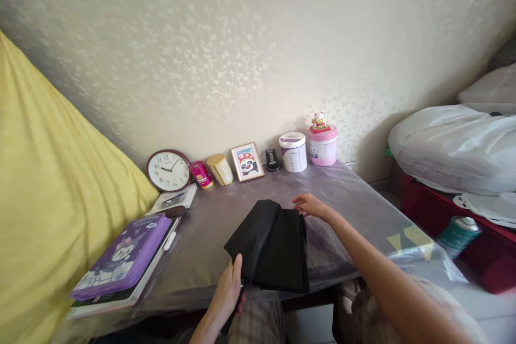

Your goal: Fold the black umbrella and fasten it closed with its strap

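Black fabric panels of what looks like a folding umbrella [278, 250] lie loosely folded over the front part of the table, with layered edges on their right side. My left hand [229, 287] is closed around its lower left end, thumb on top of the cloth. A dark, handle-like part slants down below that hand. Beside the fabric's upper right corner is my right hand [310, 206], its fingers loosely bent and apart, tips close to the edge. Whether they touch the cloth is hard to make out.
Clear plastic covers the table [213, 226]. Along the wall stand a clock [169, 170], a pink can [201, 174], a yellow-lidded tin [220, 169], a panda picture [247, 161] and two tubs [293, 152]. A purple case [124, 255] lies on books at left.
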A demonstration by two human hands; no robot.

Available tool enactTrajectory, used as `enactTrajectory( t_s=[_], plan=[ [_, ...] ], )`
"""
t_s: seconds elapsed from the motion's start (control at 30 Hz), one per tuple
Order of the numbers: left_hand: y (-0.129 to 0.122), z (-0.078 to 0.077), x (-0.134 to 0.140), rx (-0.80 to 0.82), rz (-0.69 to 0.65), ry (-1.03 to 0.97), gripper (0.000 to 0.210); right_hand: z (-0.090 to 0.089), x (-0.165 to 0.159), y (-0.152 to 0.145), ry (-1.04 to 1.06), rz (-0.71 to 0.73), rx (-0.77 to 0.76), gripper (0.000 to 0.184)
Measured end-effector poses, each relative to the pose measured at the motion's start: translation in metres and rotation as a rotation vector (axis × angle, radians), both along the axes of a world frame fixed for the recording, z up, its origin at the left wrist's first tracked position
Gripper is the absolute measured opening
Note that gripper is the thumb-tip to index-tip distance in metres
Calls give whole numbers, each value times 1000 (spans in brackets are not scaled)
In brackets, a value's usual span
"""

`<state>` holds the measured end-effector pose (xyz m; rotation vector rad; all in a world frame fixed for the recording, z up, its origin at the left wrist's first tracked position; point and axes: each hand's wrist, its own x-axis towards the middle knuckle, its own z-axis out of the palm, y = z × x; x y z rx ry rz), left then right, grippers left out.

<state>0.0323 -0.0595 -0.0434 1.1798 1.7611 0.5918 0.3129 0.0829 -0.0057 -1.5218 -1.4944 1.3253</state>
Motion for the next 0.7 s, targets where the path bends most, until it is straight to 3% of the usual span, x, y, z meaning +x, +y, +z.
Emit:
enactTrajectory(
  t_s=[0.07, 0.23, 0.33, 0.7],
  plan=[
    [0, 1, 1, -4, -3, -5, 67, 9, 10, -2, -50, 37, 96, 39],
    [-1, 3, 2, -6, 5, -14, 61, 22, 15, -23, -273, 391, 357, 45],
    [-1, 3, 3, -33, 16, -16, 62, 21, 12, -37, -329, 522, 506, 47],
    [0, 6, 3, -67, 15, -9, 68, 16, -4, -52, -347, 572, 689, 43]
  ],
)
